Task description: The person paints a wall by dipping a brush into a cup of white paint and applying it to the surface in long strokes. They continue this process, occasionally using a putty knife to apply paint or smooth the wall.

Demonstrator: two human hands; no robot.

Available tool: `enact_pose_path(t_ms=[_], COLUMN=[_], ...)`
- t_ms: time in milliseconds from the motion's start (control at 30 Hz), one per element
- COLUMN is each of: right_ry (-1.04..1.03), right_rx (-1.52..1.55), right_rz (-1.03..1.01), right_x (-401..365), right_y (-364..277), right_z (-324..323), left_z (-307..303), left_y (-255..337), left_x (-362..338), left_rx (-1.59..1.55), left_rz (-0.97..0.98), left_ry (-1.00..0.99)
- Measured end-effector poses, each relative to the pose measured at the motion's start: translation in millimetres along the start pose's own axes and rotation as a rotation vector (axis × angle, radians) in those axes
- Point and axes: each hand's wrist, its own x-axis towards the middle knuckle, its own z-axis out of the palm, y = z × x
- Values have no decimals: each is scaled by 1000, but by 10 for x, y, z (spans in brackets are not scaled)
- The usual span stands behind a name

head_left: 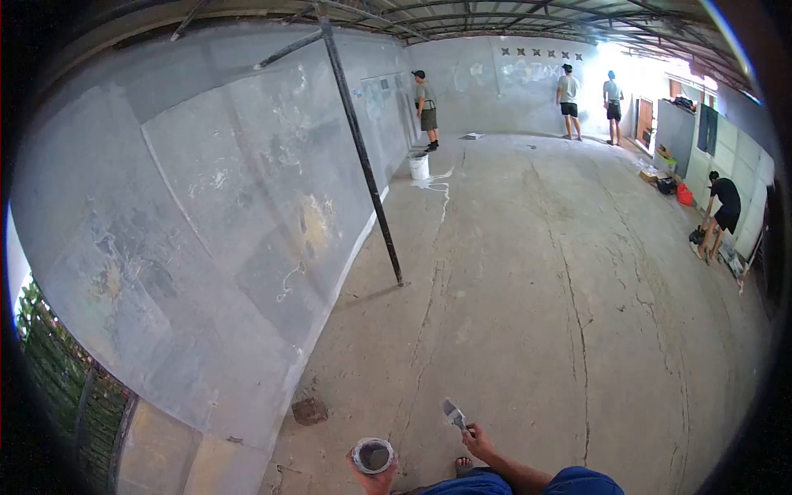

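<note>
My left hand (pixel 358 475) is closed around a small round container (pixel 373 443) at the bottom of the view. Grey stuff that looks like paint or wet cement lies inside it, and its rim is smeared pale. To the right, my right hand (pixel 477 443) grips a paintbrush (pixel 453 413) by the handle, bristles pointing up and to the left. The bristles look whitish and touch nothing. Both hands are above the concrete floor, apart from each other. A brownish block (pixel 309 412) lies on the floor beyond my left hand.
A patchy grey wall (pixel 239 206) runs along the left, with a dark metal post (pixel 363 148) before it. Farther off stands a white bucket (pixel 419 168) beside a pale spill. Several people are near the walls, one bending (pixel 724 206) at right. Cracks (pixel 584 355) cross the floor.
</note>
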Motion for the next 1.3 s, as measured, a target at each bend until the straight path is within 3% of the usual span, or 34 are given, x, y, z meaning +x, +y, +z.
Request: enact_pose_path(t_ms=[167,367,467,533,667,733,867,967,1067,1133,1300], right_ry=[-9,-37,-44,-45,-67,-98,-192,-192,-197,-244,-511], right_rx=[-47,-38,-43,-49,-50,-76,29,-47,-102,-236,-454], right_rz=[24,28,8,-9,-98,-114,-132,-113,-256,-477,-668], right_x=[-83,-153,-134,-71,19,-111,2,-120,-65,-56,-276], right_y=[-179,-359,-394,-323,-378,-691,-783,-1325,-1666,-2031,-3733], right_z=[54,94,153,178,257,308,396,559,788,960,1733], left_z=[-84,-11,58,-76,-215,-287,-441,-603,-872,-1080,-1734], left_y=[-55,190,269,162,-115,-55,163,347,421,315,476], left_x=[4,86,109,122,156,260,509,727,930,1068,1497], left_rx=[132,9,124,17,-57,184,266,228,272,121,294], left_rz=[18,-68,107,-28,-51,-63,13,-36,-21,2,-33], left_ry=[11,24,73,-2,65,25,105,174,220,219,207])
